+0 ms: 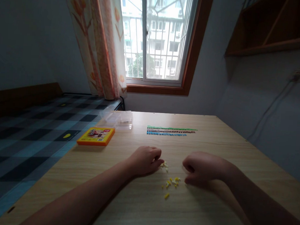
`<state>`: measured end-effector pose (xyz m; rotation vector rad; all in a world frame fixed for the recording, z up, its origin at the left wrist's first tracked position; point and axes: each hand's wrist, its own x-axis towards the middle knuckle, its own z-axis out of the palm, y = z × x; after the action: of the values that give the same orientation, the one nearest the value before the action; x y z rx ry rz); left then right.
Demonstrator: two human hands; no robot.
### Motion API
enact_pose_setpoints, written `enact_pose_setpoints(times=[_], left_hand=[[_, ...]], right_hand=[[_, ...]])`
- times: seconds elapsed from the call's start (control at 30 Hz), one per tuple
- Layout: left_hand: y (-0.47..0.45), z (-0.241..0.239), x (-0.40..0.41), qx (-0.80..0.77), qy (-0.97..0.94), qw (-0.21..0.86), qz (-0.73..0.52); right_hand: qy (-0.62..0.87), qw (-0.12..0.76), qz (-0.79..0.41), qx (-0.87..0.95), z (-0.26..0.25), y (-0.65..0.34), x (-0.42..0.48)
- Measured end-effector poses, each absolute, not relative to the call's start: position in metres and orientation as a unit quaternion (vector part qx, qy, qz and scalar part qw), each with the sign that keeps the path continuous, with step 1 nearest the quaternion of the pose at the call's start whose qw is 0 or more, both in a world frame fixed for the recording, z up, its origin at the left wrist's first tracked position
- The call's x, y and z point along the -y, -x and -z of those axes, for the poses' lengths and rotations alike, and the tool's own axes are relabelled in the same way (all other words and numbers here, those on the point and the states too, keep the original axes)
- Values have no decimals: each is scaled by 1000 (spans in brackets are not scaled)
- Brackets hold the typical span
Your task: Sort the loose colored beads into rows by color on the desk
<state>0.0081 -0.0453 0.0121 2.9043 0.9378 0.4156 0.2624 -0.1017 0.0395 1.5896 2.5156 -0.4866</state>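
Both my hands rest on a light wooden table [209, 212]. My left hand [146, 160] is curled, its fingertips pinched at a few pale yellow beads [164, 166]. My right hand [202, 169] is also curled into a loose fist just right of a small scatter of yellow beads [172, 184]. What either hand holds is too small to make out. Further back lie three neat rows of tiny beads [170, 131], green, dark red and blue.
An orange-yellow flat box [96, 136] lies at the table's left edge, with a clear plastic case [120, 120] behind it. A bed with a checked cover [22, 141] stands to the left. A window and curtain are behind, a wooden shelf at upper right.
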Motion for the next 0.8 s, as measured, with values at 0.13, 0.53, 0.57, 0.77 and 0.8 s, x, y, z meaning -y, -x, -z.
enact_pose_setpoints(times=[0.13,0.53,0.57,0.77,0.8], left_hand=[[-8,-12,44,-304,-943,31,-132],[-8,-14,45,-314,-940,29,-131],[-8,-14,45,-314,-940,28,-131],[-8,-13,45,-315,-940,27,-126],[-8,-13,45,-314,-940,27,-126]], right_hand=[[-538,18,157,-828,-31,-261,86],[-498,-66,155,-851,-22,-244,82],[-477,-50,178,-859,-23,-249,82],[-456,-5,223,-861,-21,-263,81],[-455,-2,226,-861,-21,-263,81]])
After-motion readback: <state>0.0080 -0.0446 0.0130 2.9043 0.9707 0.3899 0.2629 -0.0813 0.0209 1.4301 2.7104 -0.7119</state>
